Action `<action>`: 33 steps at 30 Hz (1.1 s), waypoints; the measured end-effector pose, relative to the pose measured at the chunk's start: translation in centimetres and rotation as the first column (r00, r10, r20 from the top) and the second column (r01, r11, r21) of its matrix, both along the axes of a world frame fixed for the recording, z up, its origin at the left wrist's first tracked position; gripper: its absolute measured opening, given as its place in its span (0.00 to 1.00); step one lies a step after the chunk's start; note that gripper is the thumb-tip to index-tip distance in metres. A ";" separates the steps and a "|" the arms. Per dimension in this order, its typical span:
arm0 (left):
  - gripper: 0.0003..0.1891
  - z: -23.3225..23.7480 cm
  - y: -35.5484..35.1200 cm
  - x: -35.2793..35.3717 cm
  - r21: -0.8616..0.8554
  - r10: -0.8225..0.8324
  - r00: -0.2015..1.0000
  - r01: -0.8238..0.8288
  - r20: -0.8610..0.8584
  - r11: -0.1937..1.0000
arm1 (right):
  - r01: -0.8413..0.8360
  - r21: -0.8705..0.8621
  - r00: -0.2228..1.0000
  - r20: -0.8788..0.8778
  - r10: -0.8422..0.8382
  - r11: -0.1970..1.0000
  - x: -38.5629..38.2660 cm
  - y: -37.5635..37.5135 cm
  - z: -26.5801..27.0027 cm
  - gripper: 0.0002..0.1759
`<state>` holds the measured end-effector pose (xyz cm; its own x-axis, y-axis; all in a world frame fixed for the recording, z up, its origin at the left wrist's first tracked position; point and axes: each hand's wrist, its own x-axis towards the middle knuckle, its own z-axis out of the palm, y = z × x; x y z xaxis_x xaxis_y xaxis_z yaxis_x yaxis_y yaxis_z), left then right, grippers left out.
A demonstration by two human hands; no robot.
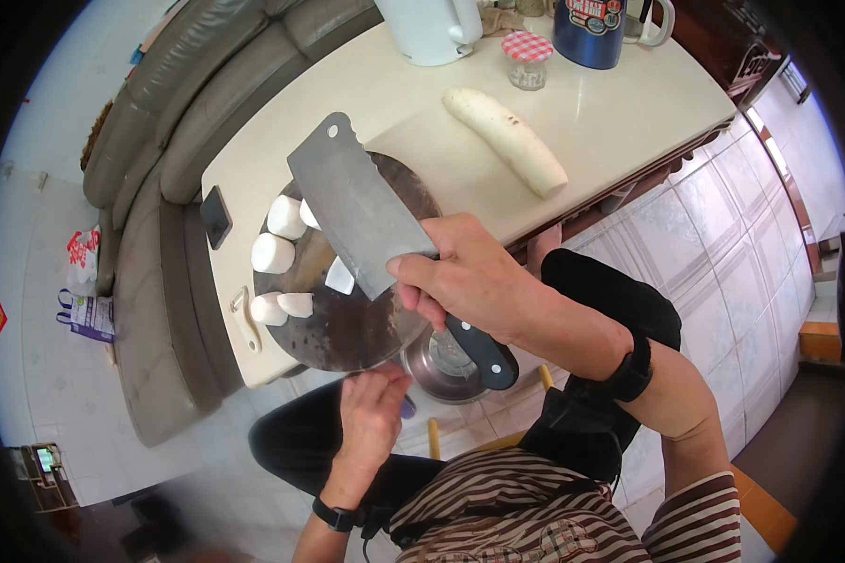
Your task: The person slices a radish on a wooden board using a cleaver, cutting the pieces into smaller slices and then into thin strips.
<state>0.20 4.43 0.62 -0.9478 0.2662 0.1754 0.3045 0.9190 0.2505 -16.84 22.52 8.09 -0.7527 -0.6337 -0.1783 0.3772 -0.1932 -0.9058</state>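
Note:
My right hand (465, 272) is closed on a large cleaver (357, 206), its fingers around the blade's base near the black handle. The blade hangs over a round dark cutting board (338, 333). White radish chunks (273, 253) lie on the board's left side, and a smaller white piece (339, 276) sits beside the blade. My left hand (374, 399) is at the board's near edge with its fingers bent together; what it holds, if anything, is hidden. A long whole white radish (507, 141) lies on the table right of the board.
The cream table (394, 103) carries a phone (216, 218), a peeler (245, 322), a white kettle (430, 28), a jar with a checked lid (527, 61) and a blue mug (589, 33). A metal bowl (441, 366) is below the board's near edge. A grey sofa (174, 310) stands left.

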 end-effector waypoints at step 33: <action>0.22 0.9 -2.7 -10.2 0.078 0.334 0.938 -0.328 -0.093 0.942 | 0.046 0.193 0.997 -0.074 -0.032 0.980 -0.4 1.5 -0.5 0.11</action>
<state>-10.01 1.72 1.47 -0.9562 -0.0736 0.2832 0.0128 0.9564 0.2918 -17.21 24.07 7.63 -0.7912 -0.5621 -0.2409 0.3070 -0.0244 -0.9514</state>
